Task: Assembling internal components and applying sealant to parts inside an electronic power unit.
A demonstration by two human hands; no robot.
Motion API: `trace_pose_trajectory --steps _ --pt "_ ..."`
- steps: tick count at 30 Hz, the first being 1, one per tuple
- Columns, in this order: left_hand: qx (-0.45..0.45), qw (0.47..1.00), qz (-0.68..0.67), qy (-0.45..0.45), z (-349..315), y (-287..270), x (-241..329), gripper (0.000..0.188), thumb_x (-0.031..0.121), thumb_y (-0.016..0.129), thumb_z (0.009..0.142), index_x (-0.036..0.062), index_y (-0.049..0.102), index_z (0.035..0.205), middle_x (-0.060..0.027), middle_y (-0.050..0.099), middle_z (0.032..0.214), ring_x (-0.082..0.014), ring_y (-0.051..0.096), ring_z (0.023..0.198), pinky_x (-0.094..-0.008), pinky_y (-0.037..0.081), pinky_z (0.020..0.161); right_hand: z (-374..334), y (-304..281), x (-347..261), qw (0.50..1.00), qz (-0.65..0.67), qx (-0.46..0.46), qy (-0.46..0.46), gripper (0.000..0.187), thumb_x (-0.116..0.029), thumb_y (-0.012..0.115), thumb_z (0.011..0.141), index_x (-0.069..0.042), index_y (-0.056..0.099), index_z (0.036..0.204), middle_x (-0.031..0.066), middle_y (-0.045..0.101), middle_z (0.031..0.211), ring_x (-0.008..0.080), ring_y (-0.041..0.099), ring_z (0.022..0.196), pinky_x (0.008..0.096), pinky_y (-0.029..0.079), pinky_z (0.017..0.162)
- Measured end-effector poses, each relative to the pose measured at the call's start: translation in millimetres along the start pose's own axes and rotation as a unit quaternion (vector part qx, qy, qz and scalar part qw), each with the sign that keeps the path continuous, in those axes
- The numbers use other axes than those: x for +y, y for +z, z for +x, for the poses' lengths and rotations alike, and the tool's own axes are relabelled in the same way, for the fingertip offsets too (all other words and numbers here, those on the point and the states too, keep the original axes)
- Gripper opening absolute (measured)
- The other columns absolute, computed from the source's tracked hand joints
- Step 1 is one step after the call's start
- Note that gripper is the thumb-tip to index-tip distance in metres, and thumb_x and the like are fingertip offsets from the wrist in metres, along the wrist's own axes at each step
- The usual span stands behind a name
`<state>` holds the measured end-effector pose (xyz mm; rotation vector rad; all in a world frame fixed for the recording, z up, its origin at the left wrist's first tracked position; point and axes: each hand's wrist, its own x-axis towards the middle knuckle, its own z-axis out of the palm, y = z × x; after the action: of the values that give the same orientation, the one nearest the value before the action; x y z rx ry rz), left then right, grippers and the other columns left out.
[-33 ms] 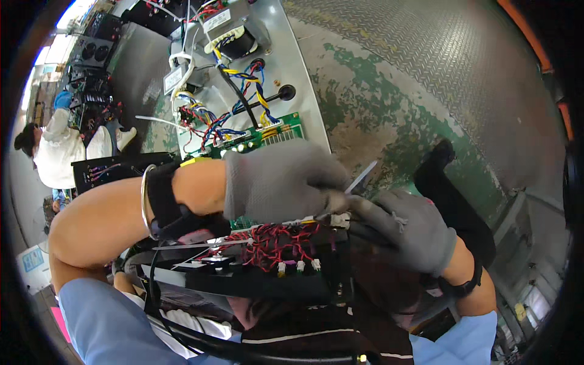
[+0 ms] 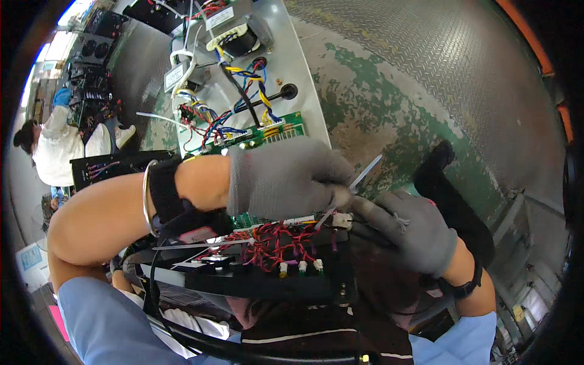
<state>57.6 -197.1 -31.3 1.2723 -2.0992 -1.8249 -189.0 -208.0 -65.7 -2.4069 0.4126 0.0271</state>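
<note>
"Plate position: state it."

"A pale grey sheet-metal plate lies beyond the hands. Next in size is a long black metal panel, on the near side of the hands, close to the wearer's body. A green circuit board, partly hidden by the left glove, shows at the near part of the plate."

"Report both hands."

"The left hand, in a grey knitted glove, is nearly closed, with thumb and fingers pinched on a tie. The right hand, gloved alike, has its fingers curled and their tips against or just beside the left fingertips. Blur prevents telling whether it also grips."

"Wiring?"

"A cluster of red-and-black twisted wires lies along the upper edge of the panel, below the left hand in view."

"Locate the tie, and note any change."

"The thin white plastic cable tie slants through the left pinch. Its free end now reaches slightly farther up and right than a moment ago, and its lower length shows more clearly below the fingers. In my judgement, the strip is being handled at the right end of the wire cluster."

"Smallest items?"

"Three small white plugs stand in a row below the wires; neither hand touches them."
</note>
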Motion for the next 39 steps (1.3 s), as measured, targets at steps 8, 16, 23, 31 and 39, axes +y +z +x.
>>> trace_pose_trajectory --steps 8,16,23,31,39 --pt "0.05 0.991 0.11 -0.058 -71 -27 6 0.021 0.019 0.052 0.089 0.0017 0.06 0.1 -0.0168 0.059 0.075 -0.0343 0.059 0.074 -0.0411 0.047 0.068 49 -45 -9 0.996 -0.045 0.025 -0.066 0.059 -0.019 0.071 0.065 -0.008 0.052 0.12 0.0112 0.053 0.088 0.0302 0.055 0.078 0.0418 0.045 0.069" --pt "-0.008 0.958 0.18 -0.224 -141 -5 11 0.015 0.018 0.055 0.082 0.0052 0.061 0.086 -0.0152 0.057 0.071 -0.0359 0.059 0.071 -0.0452 0.048 0.065 126 -55 -46 0.959 -0.146 -0.122 -0.209 0.065 -0.016 0.07 0.052 -0.007 0.058 0.115 0.0084 0.055 0.095 0.0263 0.054 0.089 0.0387 0.04 0.082" --pt "-0.038 0.96 0.118 -0.25 -144 7 7 0.023 0.029 0.059 0.083 0.0062 0.063 0.082 -0.0159 0.059 0.069 -0.0344 0.061 0.069 -0.0441 0.048 0.061 130 -52 -53 0.948 -0.169 -0.168 -0.212 0.074 -0.018 0.073 0.045 -0.008 0.057 0.117 0.0076 0.055 0.096 0.0252 0.054 0.089 0.0404 0.04 0.083" --pt "0.046 0.99 0.051 -0.122 -147 9 -15 0.015 0.022 0.059 0.085 0.0078 0.062 0.082 -0.0146 0.057 0.066 -0.0344 0.059 0.064 -0.0424 0.045 0.058 124 -51 -55 0.956 -0.13 -0.151 -0.215 0.07 -0.016 0.072 0.049 -0.008 0.057 0.117 0.0081 0.054 0.094 0.0261 0.053 0.087 0.0406 0.042 0.08" --pt "0.011 0.997 -0.052 -0.049 -141 0 -34 0.02 0.021 0.054 0.091 0.0023 0.058 0.084 -0.0167 0.056 0.069 -0.0311 0.056 0.065 -0.0386 0.044 0.061 121 -50 -48 0.957 -0.108 -0.126 -0.237 0.065 -0.014 0.071 0.053 -0.009 0.056 0.117 0.006 0.054 0.091 0.0236 0.054 0.077 0.0358 0.046 0.066"
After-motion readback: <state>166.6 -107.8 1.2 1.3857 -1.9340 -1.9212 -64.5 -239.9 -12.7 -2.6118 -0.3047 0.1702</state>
